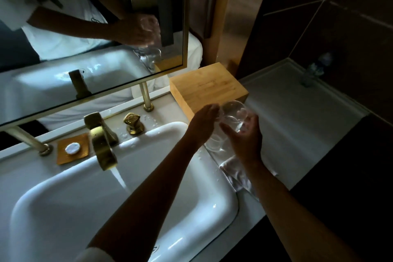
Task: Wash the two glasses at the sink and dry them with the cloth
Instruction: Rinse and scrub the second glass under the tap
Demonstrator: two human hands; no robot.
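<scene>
Bathroom counter clutter, dim light.
Wooden box point(208, 87) sitting by the mirror point(93, 27); round soap point(72, 148) lying on a tray point(81, 154); bottle point(316, 68) standing far right on the counter point(297, 125).

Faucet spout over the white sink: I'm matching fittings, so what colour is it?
Brushed gold metal faucet spout, seen best in the head view.

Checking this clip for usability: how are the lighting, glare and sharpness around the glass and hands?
Head view: dim overall, the right side nearly black; light falls mainly on the white ceramic sink. The clear drinking glass, held by the left hand and right hand, is smeared by blur and hard to outline. Wide-angle bending curves the brass-framed mirror.
</scene>
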